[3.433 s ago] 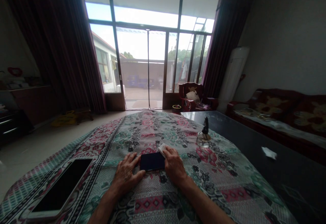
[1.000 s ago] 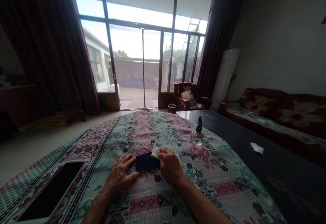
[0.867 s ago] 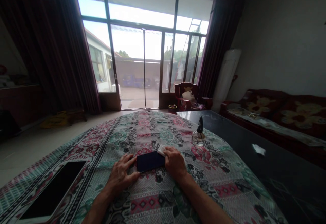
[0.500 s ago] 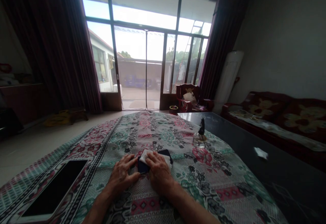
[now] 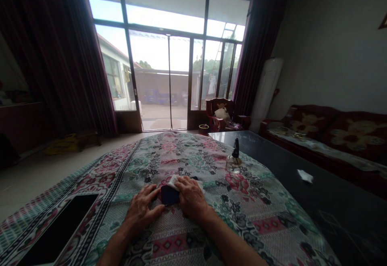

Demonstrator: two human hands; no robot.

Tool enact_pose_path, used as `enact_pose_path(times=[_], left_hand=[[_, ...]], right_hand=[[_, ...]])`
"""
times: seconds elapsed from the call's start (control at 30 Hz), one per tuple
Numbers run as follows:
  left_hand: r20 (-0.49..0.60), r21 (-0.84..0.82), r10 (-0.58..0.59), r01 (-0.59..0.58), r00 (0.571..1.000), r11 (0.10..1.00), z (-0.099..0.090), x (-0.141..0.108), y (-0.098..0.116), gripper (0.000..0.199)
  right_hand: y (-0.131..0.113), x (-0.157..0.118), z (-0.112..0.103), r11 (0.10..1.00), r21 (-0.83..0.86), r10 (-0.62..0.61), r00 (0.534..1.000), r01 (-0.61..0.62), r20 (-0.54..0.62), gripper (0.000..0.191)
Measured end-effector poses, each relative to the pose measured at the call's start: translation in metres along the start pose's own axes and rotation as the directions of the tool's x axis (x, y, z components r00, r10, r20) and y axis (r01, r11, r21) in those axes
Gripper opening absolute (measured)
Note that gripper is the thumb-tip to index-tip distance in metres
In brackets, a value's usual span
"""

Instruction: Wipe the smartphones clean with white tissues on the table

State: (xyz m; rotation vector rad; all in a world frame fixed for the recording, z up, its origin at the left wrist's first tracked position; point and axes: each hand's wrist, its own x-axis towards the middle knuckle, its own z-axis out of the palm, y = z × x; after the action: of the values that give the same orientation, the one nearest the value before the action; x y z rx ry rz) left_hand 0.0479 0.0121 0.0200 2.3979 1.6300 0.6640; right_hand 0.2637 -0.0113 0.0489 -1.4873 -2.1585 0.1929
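The left hand (image 5: 142,204) is spreading thumb and fingers at the dark phone (image 5: 169,195)'s left end; apart from it, the right hand (image 5: 191,197) is clutching a white cloth (image 5: 173,181) over the phone. Uneven pushing could be sending the phone skidding across the tablecloth (image 5: 178,244). It is lying flat there, looking blue-black and smooth, though dimness is perhaps hiding smears.

Home living rm w/ sofa (image 5: 347,127), armchair (image 5: 220,115), curtains (image 5: 60,56) & floral tablecloth (image 5: 184,153)
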Motion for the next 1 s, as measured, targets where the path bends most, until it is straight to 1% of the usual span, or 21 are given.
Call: enact_pose_path(times=[0.13, 0.27, 0.37, 0.47, 0.57, 0.8, 0.9, 1.0], left_hand=[[-0.031, 0.001, 0.017, -0.017, 0.999, 1.000, 0.001, -0.002, 0.001, 0.054], [-0.100, -0.030, 0.055, -0.058, 0.993, 0.998, 0.003, -0.003, 0.002, 0.046], [-0.138, -0.087, 0.071, -0.083, 0.988, 0.993, 0.004, -0.002, 0.000, 0.039], [-0.129, -0.151, 0.108, -0.127, 0.986, 0.980, 0.005, 0.001, -0.004, 0.031], [-0.116, -0.190, 0.118, -0.138, 0.986, 0.972, 0.005, 0.002, -0.006, 0.028], [-0.118, -0.220, 0.088, -0.112, 0.989, 0.969, 0.003, 0.002, -0.001, 0.026], [-0.101, -0.226, 0.068, -0.089, 0.993, 0.970, 0.002, 0.001, 0.002, 0.024], [-0.089, -0.227, 0.067, -0.086, 0.994, 0.970, 0.001, 0.001, 0.004, 0.024]], right_hand=[[0.011, 0.001, -0.007, 0.997, -0.029, 0.065, 0.998, -0.065, -0.018, 0.044], [0.018, 0.001, -0.009, 0.992, -0.032, 0.120, 0.992, -0.121, -0.043, 0.048], [0.020, 0.000, -0.010, 0.991, -0.032, 0.127, 0.991, -0.129, -0.052, 0.048], [0.022, 0.000, -0.010, 0.993, -0.023, 0.111, 0.991, -0.113, -0.071, 0.047], [0.025, 0.000, -0.010, 0.993, -0.010, 0.120, 0.988, -0.121, -0.094, 0.048], [0.034, 0.000, -0.009, 0.972, -0.039, 0.224, 0.963, -0.232, -0.146, 0.047], [0.032, -0.002, -0.007, 0.960, -0.072, 0.257, 0.952, -0.272, -0.166, 0.048], [0.022, -0.007, -0.003, 0.971, -0.081, 0.211, 0.965, -0.225, -0.156, 0.050]])
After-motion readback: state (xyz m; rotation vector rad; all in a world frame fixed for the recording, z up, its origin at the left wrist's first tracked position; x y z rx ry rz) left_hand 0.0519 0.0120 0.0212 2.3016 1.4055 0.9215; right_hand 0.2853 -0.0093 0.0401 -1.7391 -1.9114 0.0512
